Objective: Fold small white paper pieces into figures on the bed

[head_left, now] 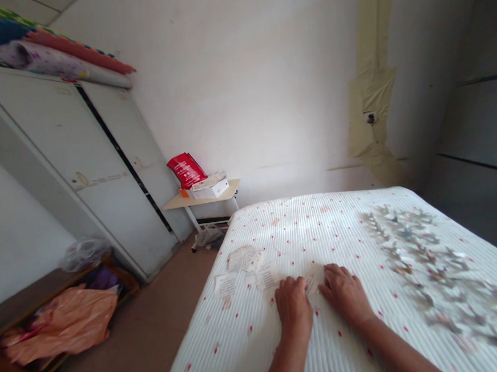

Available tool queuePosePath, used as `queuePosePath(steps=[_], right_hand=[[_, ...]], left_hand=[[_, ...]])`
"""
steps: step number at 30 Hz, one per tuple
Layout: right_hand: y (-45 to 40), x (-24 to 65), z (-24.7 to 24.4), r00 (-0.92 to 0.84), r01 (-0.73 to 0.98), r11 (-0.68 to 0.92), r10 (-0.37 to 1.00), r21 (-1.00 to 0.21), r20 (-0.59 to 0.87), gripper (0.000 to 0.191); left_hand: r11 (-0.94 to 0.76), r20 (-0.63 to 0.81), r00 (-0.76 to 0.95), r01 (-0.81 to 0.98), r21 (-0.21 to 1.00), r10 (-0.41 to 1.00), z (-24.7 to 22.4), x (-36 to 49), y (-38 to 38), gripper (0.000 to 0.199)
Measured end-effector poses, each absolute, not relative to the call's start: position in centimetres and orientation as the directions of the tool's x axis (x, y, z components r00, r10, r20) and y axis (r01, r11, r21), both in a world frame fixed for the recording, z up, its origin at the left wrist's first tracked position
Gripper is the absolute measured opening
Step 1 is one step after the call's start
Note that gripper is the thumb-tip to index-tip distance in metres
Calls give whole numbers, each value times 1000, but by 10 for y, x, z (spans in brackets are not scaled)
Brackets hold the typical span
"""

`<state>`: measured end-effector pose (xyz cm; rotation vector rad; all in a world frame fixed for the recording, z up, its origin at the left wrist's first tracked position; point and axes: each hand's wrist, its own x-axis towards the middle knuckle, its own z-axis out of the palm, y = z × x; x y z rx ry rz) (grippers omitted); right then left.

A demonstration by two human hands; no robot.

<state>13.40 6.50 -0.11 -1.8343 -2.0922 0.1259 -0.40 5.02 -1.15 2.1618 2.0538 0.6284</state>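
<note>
On the white quilted mattress with red dots (294, 222), my left hand (293, 303) rests with its fingers curled and pressed together at a small piece of printed paper (311, 284). My right hand (345, 293) lies just to the right of that piece, its fingers bent and close together; whether it grips the paper is hidden. Left of my left hand are several printed paper pieces (226, 285), some overlapping in a loose pile (244, 259). Many small folded paper shapes (430, 257) stand in rows on the right part of the mattress, somewhat blurred.
A small table (198, 200) with a red bag (187, 169) and a white box (212, 189) stands beyond the mattress. At the left are a grey cabinet (68, 143) and a low wooden bench (24, 289) with orange cloth (65, 323). A wall socket (370, 118) is ahead.
</note>
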Motion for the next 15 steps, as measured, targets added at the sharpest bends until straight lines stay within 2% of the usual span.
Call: queuePosePath(steps=[6,9,15], right_hand=[[65,135,-4,-88,939,152,973,-309,213,14],[66,137,-3,-88,925,161,972,-345,218,10],[72,145,-6,-93,887,172,976,-429,199,7]], left_hand=[[-48,217,-37,927,371,975,-10,-2,50,15],[-46,227,-48,920,389,973,-8,-1,50,9],[-26,216,-63,923,384,974,-7,-1,50,9]])
